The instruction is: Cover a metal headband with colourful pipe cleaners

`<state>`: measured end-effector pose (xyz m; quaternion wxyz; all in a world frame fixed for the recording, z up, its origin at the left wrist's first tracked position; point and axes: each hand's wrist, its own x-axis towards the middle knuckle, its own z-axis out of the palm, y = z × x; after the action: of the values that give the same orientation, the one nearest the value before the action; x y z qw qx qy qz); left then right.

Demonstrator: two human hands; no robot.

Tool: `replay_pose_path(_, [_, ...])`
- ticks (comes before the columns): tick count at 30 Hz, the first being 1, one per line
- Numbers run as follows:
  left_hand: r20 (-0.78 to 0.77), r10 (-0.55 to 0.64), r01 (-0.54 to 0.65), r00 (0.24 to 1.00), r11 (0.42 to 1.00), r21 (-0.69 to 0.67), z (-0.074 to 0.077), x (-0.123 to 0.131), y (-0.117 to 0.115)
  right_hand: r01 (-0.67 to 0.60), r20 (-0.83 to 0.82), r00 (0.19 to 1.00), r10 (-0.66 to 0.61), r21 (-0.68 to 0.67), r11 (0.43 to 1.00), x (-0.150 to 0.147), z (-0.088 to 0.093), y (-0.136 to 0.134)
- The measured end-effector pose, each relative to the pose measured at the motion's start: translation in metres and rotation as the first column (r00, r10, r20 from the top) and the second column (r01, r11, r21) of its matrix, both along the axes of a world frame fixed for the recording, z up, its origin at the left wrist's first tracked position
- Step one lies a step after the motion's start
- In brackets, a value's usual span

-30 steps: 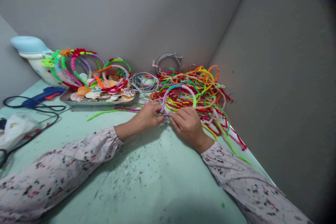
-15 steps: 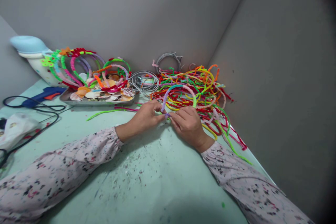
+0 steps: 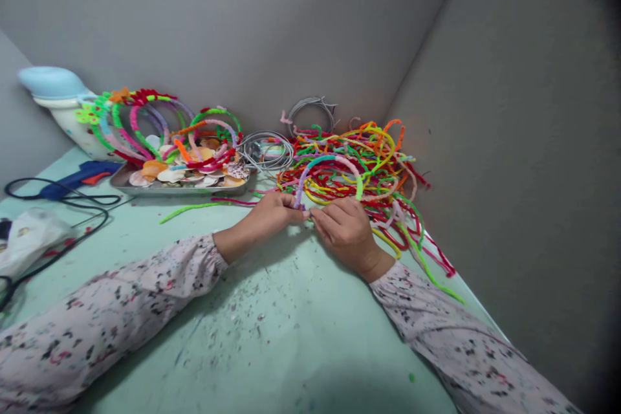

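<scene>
My left hand point(image 3: 272, 213) and my right hand point(image 3: 345, 228) meet at the middle of the pale green table point(image 3: 272, 336), fingers pinched together. Between them they hold the lower end of a hairband point(image 3: 326, 165) wrapped in purple, teal, pink and green pipe cleaner, which arches up and away from my fingers. Both hands grip it at the purple end; the right hand's fingers press close against the left's. Just behind the hairband lies a big tangled heap of coloured pipe cleaners point(image 3: 378, 162).
A metal tray point(image 3: 145, 186) with shells and wrapped hairbands sits at the back left, beside bare metal hairbands point(image 3: 266, 149). A blue glue gun point(image 3: 72, 178) with a black cord lies at the left. A white and blue container point(image 3: 58, 100) stands behind. Grey walls close the corner.
The hands have shifted slightly together at the hairband's purple end, and the hairband tilted a little to the left. Everything else stays put.
</scene>
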<state>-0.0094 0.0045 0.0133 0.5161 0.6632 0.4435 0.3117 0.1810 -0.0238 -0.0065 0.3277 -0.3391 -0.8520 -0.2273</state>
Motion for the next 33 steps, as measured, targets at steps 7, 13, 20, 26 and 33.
replay_pose_path(7, [0.056, 0.021, -0.015, 0.998, 0.993, -0.115, 0.0032, 0.0017, -0.002, -0.002, -0.009, 1.0, 0.002, 0.007, 1.0, 0.0002, -0.0012, -0.0004])
replay_pose_path(13, [-0.011, -0.01, 0.008, 1.0, 0.994, -0.105, 0.0061, -0.0008, 0.0012, 0.009, 0.001, 1.0, -0.009, 0.021, 1.0, 0.0006, -0.0008, -0.0001])
replay_pose_path(20, [-0.005, 0.052, -0.052, 0.999, 0.997, -0.06, 0.005, -0.001, 0.0006, 0.003, 0.025, 1.0, -0.004, 0.038, 0.999, 0.0001, -0.002, -0.0009])
replay_pose_path(26, [-0.016, 0.091, -0.092, 0.996, 0.99, -0.105, 0.0067, 0.0017, 0.002, -0.017, 0.053, 0.998, 0.015, 0.044, 0.999, 0.0002, -0.0038, -0.0026])
replay_pose_path(33, [-0.045, 0.063, -0.067, 0.997, 0.992, -0.109, 0.0078, 0.0018, 0.0011, -0.014, 0.056, 0.998, 0.011, 0.062, 0.998, 0.0001, -0.0027, -0.0013])
